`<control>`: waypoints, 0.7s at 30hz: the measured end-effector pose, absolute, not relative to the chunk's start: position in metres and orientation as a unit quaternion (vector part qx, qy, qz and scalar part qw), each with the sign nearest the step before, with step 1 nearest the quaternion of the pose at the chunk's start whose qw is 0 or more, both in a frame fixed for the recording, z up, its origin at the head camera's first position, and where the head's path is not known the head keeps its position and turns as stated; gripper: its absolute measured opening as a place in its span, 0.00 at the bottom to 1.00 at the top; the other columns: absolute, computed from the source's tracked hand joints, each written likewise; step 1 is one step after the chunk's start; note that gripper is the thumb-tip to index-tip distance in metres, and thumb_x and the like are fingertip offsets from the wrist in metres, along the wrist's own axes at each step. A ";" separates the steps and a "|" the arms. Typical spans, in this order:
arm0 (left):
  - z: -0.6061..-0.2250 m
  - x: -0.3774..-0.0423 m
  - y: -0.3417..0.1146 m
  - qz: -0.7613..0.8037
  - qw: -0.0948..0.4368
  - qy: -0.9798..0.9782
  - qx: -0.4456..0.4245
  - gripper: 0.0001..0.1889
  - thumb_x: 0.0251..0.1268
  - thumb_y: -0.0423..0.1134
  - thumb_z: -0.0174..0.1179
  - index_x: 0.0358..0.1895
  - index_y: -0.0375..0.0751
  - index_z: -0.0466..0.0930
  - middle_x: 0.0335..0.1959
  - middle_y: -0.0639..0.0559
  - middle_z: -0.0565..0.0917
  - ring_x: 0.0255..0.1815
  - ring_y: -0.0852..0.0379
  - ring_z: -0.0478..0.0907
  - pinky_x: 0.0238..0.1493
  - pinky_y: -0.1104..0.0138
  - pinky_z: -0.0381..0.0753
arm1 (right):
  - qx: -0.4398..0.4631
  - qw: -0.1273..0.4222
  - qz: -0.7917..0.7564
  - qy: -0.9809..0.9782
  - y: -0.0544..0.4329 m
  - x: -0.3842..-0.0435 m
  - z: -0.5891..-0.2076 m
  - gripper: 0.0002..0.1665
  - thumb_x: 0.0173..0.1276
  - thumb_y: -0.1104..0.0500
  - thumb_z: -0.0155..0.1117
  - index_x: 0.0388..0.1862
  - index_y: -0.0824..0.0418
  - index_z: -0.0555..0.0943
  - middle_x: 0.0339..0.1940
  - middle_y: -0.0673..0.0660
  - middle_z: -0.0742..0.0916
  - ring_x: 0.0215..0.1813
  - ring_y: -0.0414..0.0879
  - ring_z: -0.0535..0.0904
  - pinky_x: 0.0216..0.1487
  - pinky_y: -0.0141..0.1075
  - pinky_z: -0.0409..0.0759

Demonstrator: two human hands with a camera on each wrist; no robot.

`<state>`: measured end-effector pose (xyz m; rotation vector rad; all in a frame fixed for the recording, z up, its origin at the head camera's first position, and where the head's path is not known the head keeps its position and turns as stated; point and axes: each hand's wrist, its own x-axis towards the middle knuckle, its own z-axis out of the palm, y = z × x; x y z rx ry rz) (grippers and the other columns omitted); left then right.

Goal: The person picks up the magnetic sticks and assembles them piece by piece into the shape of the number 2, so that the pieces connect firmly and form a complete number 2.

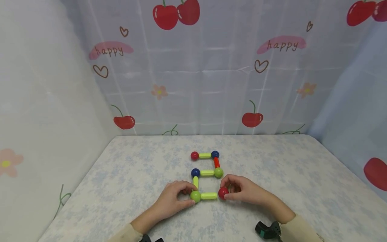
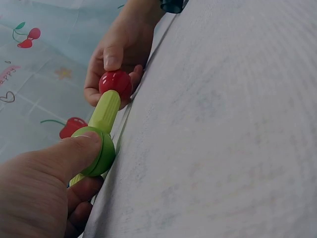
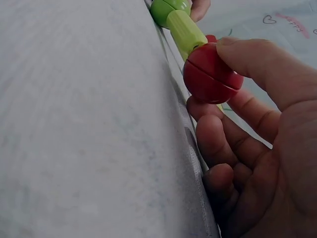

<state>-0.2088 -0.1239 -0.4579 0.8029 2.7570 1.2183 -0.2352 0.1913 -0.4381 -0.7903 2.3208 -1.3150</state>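
Observation:
On the table lies a figure of balls and rods. My left hand (image 1: 174, 198) pinches the green ball (image 1: 195, 196) at its near left corner. From that ball a yellow-green rod (image 1: 209, 196) points right. Beside the rod's free end, my right hand (image 1: 246, 191) pinches a red ball (image 1: 223, 193) between thumb and fingers; a small gap shows in the head view. Farther back are a blue ball (image 1: 195, 172), another yellow-green rod (image 1: 207, 173), a second green ball (image 1: 218, 172), a red rod (image 1: 216, 163), a second blue ball (image 1: 215, 154) and another red ball (image 1: 195, 155).
A pale, blue-patterned cloth covers the table (image 1: 136, 168). Behind it hangs a curtain (image 1: 205, 101) printed with cherries and hearts, with more curtain on both sides. A dark wrist device (image 1: 267, 230) sits by the right sleeve.

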 end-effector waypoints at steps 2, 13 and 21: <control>-0.457 -0.209 -0.124 0.389 0.009 0.884 0.260 0.17 0.59 0.55 0.71 0.52 0.68 0.81 0.41 0.71 0.83 0.44 0.68 0.75 0.51 0.61 0.66 | -0.283 0.177 -0.461 0.822 0.191 -0.235 -0.438 0.17 0.66 0.55 0.71 0.51 0.56 0.78 0.42 0.56 0.83 0.33 0.40 0.75 0.33 0.30 0.75; -0.456 -0.208 -0.125 0.389 0.009 0.883 0.264 0.17 0.59 0.54 0.71 0.52 0.67 0.82 0.41 0.71 0.83 0.45 0.68 0.75 0.52 0.61 0.66 | -0.286 0.157 -0.437 0.838 0.188 -0.233 -0.439 0.16 0.65 0.53 0.73 0.48 0.52 0.79 0.40 0.53 0.82 0.33 0.40 0.75 0.32 0.29 0.74; -0.458 -0.209 -0.124 0.392 0.008 0.882 0.262 0.19 0.58 0.55 0.71 0.54 0.66 0.81 0.41 0.71 0.83 0.45 0.67 0.75 0.53 0.61 0.66 | -0.282 0.161 -0.437 0.839 0.189 -0.232 -0.439 0.16 0.65 0.53 0.72 0.49 0.53 0.79 0.39 0.54 0.82 0.33 0.40 0.75 0.32 0.30 0.73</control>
